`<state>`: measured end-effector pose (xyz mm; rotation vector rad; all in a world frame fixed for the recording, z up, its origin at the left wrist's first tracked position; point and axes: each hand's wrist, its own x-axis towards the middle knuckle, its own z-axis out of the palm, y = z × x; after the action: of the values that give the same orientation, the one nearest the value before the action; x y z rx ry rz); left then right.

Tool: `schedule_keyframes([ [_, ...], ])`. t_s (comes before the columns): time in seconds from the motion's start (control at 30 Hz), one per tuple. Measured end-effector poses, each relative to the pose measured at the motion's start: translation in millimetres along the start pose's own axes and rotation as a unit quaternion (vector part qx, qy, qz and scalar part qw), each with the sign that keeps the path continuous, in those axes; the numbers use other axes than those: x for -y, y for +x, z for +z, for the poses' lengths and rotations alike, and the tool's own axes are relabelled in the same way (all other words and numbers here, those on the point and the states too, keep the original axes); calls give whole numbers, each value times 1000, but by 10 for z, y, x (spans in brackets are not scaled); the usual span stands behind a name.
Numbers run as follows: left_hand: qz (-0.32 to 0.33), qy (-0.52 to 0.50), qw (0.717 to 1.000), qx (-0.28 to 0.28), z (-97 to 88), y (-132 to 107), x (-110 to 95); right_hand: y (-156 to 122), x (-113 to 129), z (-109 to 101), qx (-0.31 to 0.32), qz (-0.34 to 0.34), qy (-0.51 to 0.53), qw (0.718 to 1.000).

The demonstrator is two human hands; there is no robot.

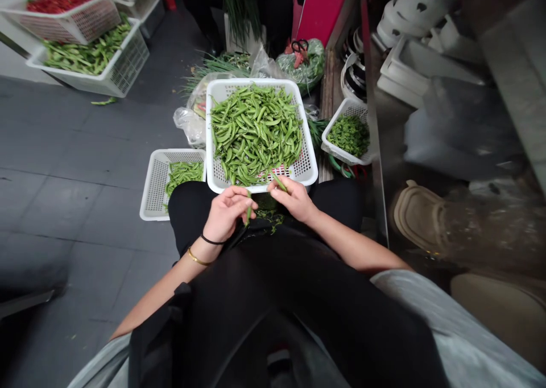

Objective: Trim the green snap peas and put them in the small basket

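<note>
Head view: left hand [228,214] curled closed around a green pea pod [248,210], which hangs nearly upright; right hand [297,199] pinching a second pod [279,182] between fingertips [284,188], its long axis slanting up and left; both just before a white plastic basket [307,172] heaped with pods [256,132]; right hand nearer its rim.
</note>
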<state>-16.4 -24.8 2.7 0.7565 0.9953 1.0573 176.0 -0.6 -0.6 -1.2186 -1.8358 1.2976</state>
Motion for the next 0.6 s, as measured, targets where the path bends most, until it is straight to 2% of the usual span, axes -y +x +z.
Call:
schedule_keyframes([
  [0.1,-35,17,998,46,31,-41,36,34,86,-20,-40,-62,-50,996],
  [0.2,-57,36,996,51,28,-49,49,75,122,-30,-10,-154,-112,982],
  [0.3,-98,13,992,74,18,-23,69,100,112,-2,15,-221,-208,953],
  [0.4,-112,-69,988,82,23,28,93,88,106,34,-47,-255,-293,920],
  [0.5,-63,-89,994,2,-21,73,78,15,121,-74,-106,-260,-277,919],
  [0.6,61,-31,992,-105,-122,72,29,-90,151,-335,-121,-206,-219,946],
])
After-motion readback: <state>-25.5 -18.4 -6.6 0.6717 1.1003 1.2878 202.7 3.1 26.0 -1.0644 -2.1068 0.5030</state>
